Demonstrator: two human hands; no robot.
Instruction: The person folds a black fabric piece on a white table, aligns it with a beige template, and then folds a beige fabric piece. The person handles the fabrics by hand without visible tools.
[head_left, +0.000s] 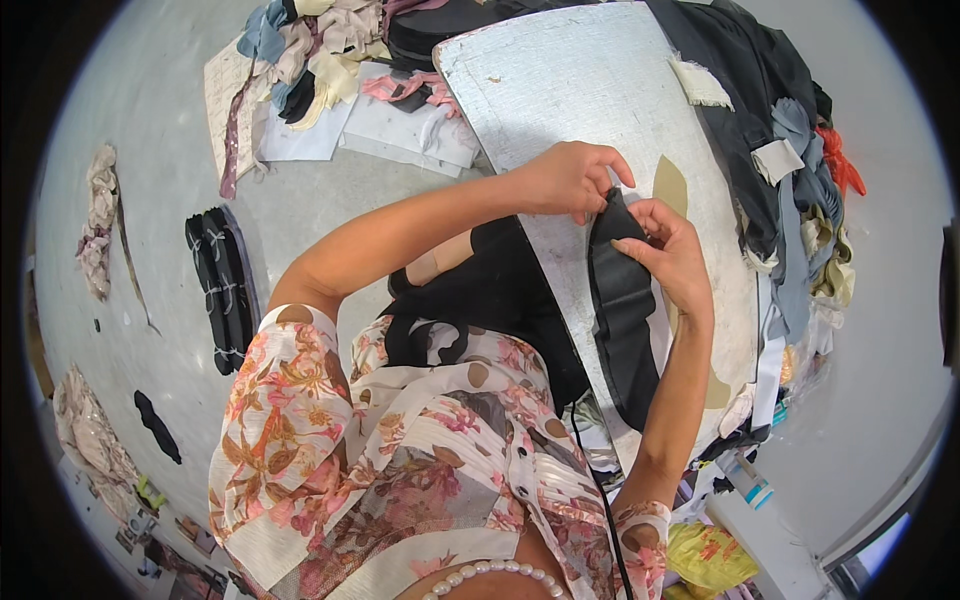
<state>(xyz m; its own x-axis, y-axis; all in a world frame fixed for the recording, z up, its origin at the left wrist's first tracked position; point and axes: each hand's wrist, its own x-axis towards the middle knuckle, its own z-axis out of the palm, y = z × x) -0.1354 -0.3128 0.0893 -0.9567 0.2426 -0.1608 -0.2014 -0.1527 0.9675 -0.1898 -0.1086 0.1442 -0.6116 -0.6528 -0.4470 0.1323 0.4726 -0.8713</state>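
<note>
On the grey floor (160,330) at the far left lies a crumpled beige cloth (100,220), then a stack of black bundles (222,290) tied with pale strips. Farther up, a pale sheet (226,110) (any marks on it are too small to read) lies beside a heap of coloured scraps (315,45) and white sheets (405,130). The left forearm (420,225) reaches across to the grey table (560,80), where the left hand (570,182) has its index finger stretched out and its other fingers curled at the upper tip of a long black piece (622,310); I cannot tell whether they grip it. The piece runs down the table's near edge. Just right of that tip, the right hand (672,250) pinches the piece, thumb on its face, fingers at its edge. The right forearm (680,400) covers part of the table beside the piece's lower end. Beyond lie an olive piece (670,183), draped black fabric (740,110) and a red scrap (838,160).
</note>
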